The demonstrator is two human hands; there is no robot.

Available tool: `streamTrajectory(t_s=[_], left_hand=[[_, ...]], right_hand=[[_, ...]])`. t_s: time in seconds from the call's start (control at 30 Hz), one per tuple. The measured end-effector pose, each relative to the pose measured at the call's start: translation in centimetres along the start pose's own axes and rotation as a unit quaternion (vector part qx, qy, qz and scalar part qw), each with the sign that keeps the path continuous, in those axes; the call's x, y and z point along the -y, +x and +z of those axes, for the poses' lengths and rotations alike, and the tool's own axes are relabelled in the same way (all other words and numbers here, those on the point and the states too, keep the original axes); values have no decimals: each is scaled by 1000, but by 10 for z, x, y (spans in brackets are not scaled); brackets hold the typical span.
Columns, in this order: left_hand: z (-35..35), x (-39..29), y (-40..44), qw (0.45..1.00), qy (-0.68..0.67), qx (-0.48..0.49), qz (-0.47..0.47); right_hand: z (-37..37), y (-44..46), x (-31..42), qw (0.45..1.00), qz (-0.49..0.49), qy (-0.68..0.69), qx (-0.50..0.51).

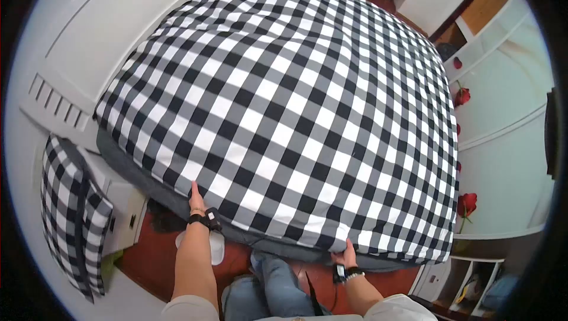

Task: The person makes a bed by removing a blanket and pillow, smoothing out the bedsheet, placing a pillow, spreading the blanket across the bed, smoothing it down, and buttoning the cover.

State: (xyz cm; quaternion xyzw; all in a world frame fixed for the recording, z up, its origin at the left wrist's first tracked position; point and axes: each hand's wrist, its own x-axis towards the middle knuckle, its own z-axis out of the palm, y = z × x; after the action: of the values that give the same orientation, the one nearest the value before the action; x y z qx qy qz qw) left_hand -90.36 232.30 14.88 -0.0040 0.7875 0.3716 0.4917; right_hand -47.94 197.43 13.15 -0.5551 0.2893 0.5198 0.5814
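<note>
A black, grey and white checkered duvet [284,108] is spread over the bed, with soft wrinkles toward its far side. At the near edge, my left hand [196,200] grips the duvet, thumb on top and the other fingers hidden underneath. Farther right along that edge, my right hand [346,254] holds it in the same way, its thumb showing against the cloth. Below the duvet's hem, the dark grey side of the bed base [142,174] is visible. Each wrist wears a strap with a small device.
Checkered pillows [68,214] rest on a white nightstand [125,217] at left, beside the white headboard [118,19]. White cabinet doors with red roses [466,204] stand at right. Near my legs, a white slipper-like object [217,249] lies on the red floor [157,268].
</note>
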Motion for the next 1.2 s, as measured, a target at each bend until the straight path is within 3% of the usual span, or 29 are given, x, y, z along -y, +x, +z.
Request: streamTrajectory(t_s=[0.03,0.07,0.1,0.13,0.17,0.2,0.23,0.27,0.3,0.37,0.4,0.43,0.47,0.5,0.57,0.63,0.67,0.7,0.73,0.77,0.8,0.83,0.87,0.97,1.07,1.1,1.13,1.2], left_hand=[[2,-2,20,995,84,-19,55],[-8,-38,-41,988,133,51,55],[-35,-41,-34,937,299,30,178],[-68,-15,-21,910,317,1,267],[-82,24,39,925,114,17,362],[-75,15,18,927,230,-43,293],[-63,23,22,933,216,-39,286],[-50,26,29,914,299,-74,263],[-45,28,31,887,379,-110,238],[-47,29,26,917,325,-28,227],[-51,32,32,917,334,-13,216],[-56,42,45,918,340,4,203],[-60,53,69,941,311,22,130],[-56,18,32,940,336,53,34],[-61,3,57,930,343,113,-75],[-69,-12,88,962,201,165,-82],[-79,-22,124,933,36,334,-133],[-75,-59,108,931,-58,338,-126],[-83,-87,138,933,-82,319,-147],[-79,-112,164,903,-151,394,-84],[-74,-172,136,892,-182,382,-159],[-65,-205,145,939,-139,310,-60],[-60,-241,152,970,-94,221,-31],[-39,-311,182,996,-68,0,65],[-67,-351,82,957,-177,113,200],[-82,-355,51,940,-194,117,256],[-106,-346,71,955,-135,38,262],[-141,-314,129,951,-72,-21,299]], right_hand=[[2,-22,1,999,-14,-18,43],[20,-74,13,979,7,-193,-70],[46,-114,22,917,30,-356,-178],[6,-79,-14,986,-118,-119,-21],[14,-87,-16,987,-88,-123,-47],[8,-71,-15,960,-89,-239,-112],[-2,-53,-17,915,-86,-357,-169],[47,-84,-4,905,-75,-377,-182],[26,-55,-12,908,-83,-368,-183],[-21,5,-18,877,-17,-443,-184],[-12,-5,-12,759,-21,-618,-203],[19,-28,5,606,-27,-766,-215],[37,-35,13,538,-72,-813,-210],[51,-41,17,467,-114,-853,-205],[78,-31,21,542,-292,-753,-232],[146,-28,29,591,-368,-687,-209],[170,-15,32,574,-437,-676,-152],[198,0,30,536,-430,-705,-174],[242,3,18,542,-496,-656,-173],[281,10,9,513,-538,-653,-144],[318,18,-2,500,-541,-665,-118],[354,27,-16,483,-570,-658,-92],[399,20,-32,516,-541,-662,-52],[497,29,-78,491,-566,-660,51],[571,11,-116,448,-627,-632,79],[591,-10,-129,417,-599,-677,91],[605,-25,-144,385,-533,-740,143],[609,-31,-184,334,-466,-799,181]])
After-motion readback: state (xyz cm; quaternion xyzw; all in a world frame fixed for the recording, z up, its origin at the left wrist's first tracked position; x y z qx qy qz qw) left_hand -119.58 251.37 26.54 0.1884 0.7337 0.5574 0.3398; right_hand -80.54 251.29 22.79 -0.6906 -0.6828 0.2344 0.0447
